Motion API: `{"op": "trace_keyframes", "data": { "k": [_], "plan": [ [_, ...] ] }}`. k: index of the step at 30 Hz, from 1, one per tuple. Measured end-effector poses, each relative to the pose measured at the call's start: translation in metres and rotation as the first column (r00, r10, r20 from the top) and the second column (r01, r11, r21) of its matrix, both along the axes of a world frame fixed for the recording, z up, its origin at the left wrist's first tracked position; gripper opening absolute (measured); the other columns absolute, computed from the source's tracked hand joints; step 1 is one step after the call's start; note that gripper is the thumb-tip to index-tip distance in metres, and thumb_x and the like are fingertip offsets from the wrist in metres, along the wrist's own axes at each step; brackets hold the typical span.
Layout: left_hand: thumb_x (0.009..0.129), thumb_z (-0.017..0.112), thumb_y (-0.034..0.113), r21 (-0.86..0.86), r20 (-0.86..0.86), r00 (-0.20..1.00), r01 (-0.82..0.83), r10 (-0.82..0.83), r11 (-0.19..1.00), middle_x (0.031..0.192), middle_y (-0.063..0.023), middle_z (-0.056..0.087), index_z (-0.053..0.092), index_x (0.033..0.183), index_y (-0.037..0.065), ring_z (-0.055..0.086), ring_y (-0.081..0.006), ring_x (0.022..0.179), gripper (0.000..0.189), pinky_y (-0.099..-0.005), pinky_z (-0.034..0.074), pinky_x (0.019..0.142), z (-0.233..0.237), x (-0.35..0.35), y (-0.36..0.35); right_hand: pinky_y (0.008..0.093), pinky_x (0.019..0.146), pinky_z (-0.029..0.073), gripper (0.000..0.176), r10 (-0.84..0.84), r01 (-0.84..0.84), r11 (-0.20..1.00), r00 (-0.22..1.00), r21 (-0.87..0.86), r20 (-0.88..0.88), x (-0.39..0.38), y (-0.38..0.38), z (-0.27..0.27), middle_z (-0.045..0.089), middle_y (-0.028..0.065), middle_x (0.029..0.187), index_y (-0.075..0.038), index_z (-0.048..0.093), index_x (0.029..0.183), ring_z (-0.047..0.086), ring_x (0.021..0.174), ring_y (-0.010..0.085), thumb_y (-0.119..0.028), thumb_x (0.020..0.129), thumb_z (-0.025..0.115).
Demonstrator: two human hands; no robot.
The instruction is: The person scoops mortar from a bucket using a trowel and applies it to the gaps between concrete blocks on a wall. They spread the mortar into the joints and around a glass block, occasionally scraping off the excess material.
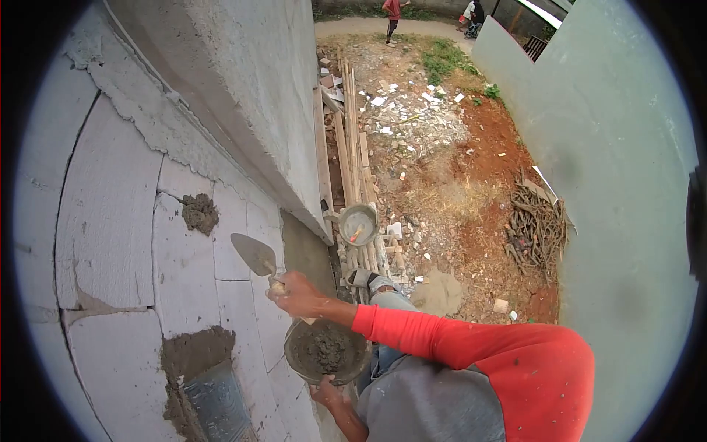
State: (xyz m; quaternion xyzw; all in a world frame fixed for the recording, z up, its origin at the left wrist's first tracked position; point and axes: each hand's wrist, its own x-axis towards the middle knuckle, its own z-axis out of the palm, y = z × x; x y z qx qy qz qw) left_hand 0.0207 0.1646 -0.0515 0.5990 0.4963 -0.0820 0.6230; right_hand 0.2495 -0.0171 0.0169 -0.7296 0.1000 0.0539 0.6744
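Note:
My right hand (298, 295), at the end of a red sleeve, is closed round the handle of a trowel (254, 254), its blade towards the block wall (184, 272). Below it, my left hand (329, 393) grips the lower rim of a bowl (294, 359) holding wet grey mortar (328, 348). A lump of mortar (199, 213) sticks to the wall. Lower down, more mortar (195, 346) surrounds a shiny, plastic-looking panel (219, 401). The trowel blade appears apart from the wall lump.
A second bowl (358, 225) rests near long wooden planks (346, 140), close to my foot (361, 278). Rubble (420, 118) and a stick pile (534, 228) lie on the ground below. A plastered wall (611, 169) stands right. Beyond are a person (393, 15) and another person (477, 13).

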Motion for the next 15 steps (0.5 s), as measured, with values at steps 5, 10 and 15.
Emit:
{"op": "trace_keyframes", "data": {
  "k": [5, 10, 15],
  "plan": [
    [0.071, 0.065, -0.005, 0.032, -0.003, 0.998, -0.056, 0.056, 0.998, 0.119, -0.0099, 0.074, 0.068, 0.139, 0.008, 0.075, -0.0263, 0.088, 0.069, -0.0349, 0.062, 0.059, 0.015, 0.001, -0.005, 0.0380, 0.056, 0.051, 0.026, -0.114, 0.072, 0.957, 0.984, 0.282, 0.136, 0.010, 0.011, 0.033, 0.064, 0.0074, 0.077, 0.003, 0.065, 0.108, 0.059, 0.057, 0.0169, -0.022, 0.103, 0.071],
    [0.075, 0.063, -0.013, 0.014, 0.130, 0.978, -0.169, 0.166, 0.985, 0.109, -0.0060, 0.075, 0.069, 0.134, 0.003, 0.073, -0.0208, 0.083, 0.061, -0.0312, 0.059, 0.060, 0.006, -0.013, 0.008, 0.0336, 0.045, 0.050, 0.025, -0.078, 0.115, 0.875, 0.992, 0.471, -0.098, 0.047, 0.013, 0.048, 0.060, 0.0043, 0.074, 0.001, 0.062, 0.109, 0.059, 0.050, 0.0143, -0.022, 0.105, 0.071],
    [0.074, 0.064, -0.014, 0.055, 0.042, 0.980, -0.197, 0.195, 0.979, 0.108, -0.0060, 0.075, 0.072, 0.130, 0.002, 0.072, -0.0206, 0.081, 0.059, -0.0310, 0.059, 0.060, 0.013, -0.027, 0.011, 0.0369, 0.044, 0.051, 0.019, -0.106, 0.167, 0.828, 0.984, 0.535, -0.144, 0.091, 0.035, 0.049, 0.059, 0.0060, 0.072, 0.000, 0.061, 0.097, 0.059, 0.048, 0.0176, -0.016, 0.103, 0.070]
  ]
}}
